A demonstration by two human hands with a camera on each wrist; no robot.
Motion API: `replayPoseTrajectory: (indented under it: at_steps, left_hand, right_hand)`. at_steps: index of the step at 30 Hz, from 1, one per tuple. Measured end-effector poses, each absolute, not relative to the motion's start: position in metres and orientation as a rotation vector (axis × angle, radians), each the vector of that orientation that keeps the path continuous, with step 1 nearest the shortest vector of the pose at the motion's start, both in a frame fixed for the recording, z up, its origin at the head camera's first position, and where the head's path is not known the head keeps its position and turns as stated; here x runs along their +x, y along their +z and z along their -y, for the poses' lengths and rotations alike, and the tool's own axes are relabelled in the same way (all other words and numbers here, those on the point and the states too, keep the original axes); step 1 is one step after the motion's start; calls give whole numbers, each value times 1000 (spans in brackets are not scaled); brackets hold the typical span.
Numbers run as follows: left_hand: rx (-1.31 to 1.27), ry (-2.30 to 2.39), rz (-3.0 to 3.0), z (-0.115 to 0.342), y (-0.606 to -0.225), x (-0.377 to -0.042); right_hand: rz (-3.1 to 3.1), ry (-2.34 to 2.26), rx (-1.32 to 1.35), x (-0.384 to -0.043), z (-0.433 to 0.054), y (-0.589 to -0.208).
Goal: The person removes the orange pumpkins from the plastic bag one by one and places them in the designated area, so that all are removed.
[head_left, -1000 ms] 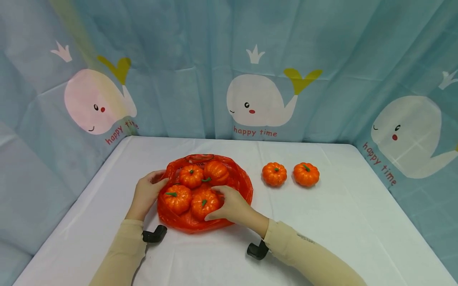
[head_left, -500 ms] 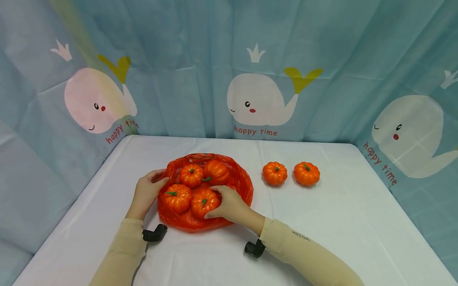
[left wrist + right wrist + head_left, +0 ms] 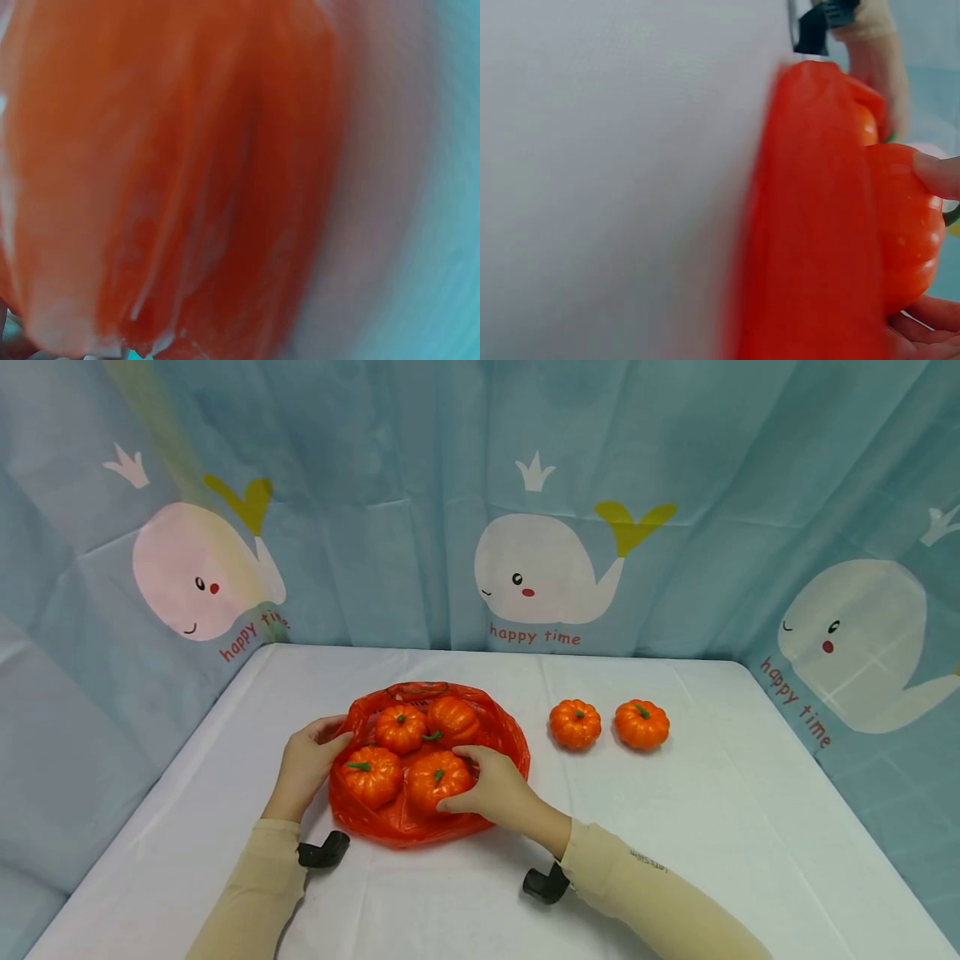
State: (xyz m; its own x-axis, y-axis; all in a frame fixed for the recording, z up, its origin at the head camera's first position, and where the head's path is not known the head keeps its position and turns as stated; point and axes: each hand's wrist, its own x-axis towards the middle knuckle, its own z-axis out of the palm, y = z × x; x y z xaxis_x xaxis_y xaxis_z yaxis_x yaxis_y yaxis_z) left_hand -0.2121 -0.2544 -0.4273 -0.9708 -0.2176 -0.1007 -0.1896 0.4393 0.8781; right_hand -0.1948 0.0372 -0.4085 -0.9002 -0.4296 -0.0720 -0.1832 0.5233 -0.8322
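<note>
A red plastic bag (image 3: 420, 833) lies wide open on the table with several small orange pumpkins in it. At its left side, my left hand (image 3: 302, 767) holds the rim with thumb and fingers. My right hand (image 3: 504, 795) reaches over the right rim and grips the front right pumpkin (image 3: 433, 778) between thumb and fingers; the right wrist view also shows this pumpkin (image 3: 907, 232) above the bag's side. Around it sit the front left pumpkin (image 3: 372, 779), the back left pumpkin (image 3: 399, 729) and the back right pumpkin (image 3: 453, 717). Blurred red plastic (image 3: 225, 187) fills most of the left wrist view.
Two more pumpkins stand on the white table (image 3: 712, 818) right of the bag: a nearer one (image 3: 575, 724) and a farther one (image 3: 642, 725). A blue curtain (image 3: 420, 527) with whale prints rises behind and on both sides. Each wrist carries a black mount (image 3: 324, 850).
The right hand has shifted slightly right, and the pumpkin it grips has come along, up and right from its place beside the front left one. The left hand has stayed still.
</note>
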Motion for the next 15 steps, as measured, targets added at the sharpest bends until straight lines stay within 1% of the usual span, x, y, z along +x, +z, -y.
replayPoseTrajectory:
  at_steps: [10,15]
  left_hand:
    - [391,-1607,2659,253,-426,-213]
    - [400,-1607,2664,253,-427,-214]
  right_hand:
    - [-2624,-1386,-385,-187,-77,-388]
    - [-2563,-1501,-349,-185,-100,-378]
